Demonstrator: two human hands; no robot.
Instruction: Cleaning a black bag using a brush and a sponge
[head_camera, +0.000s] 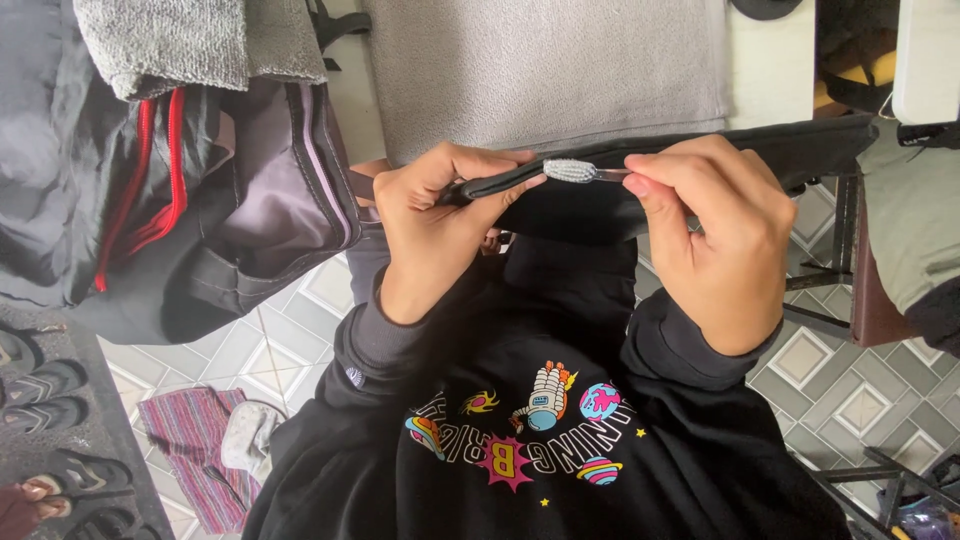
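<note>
My left hand (432, 225) pinches the folded edge of a black fabric piece (690, 160), which stretches to the right across the view. Just right of it, my right hand (718, 235) grips a small tool with a ribbed silver-grey handle (570, 171), held flat along the fabric's edge between the two thumbs. Its tip is hidden by my fingers. Below both hands lies the front of my black sweatshirt (540, 430) with a colourful cartoon print.
A grey cloth (540, 70) covers the surface ahead. A black and grey garment with red trim (190, 190) hangs at left under a grey towel (170, 40). Sandals (50, 400), a striped mat (195, 430), tiled floor and a chair frame (850, 260) lie around.
</note>
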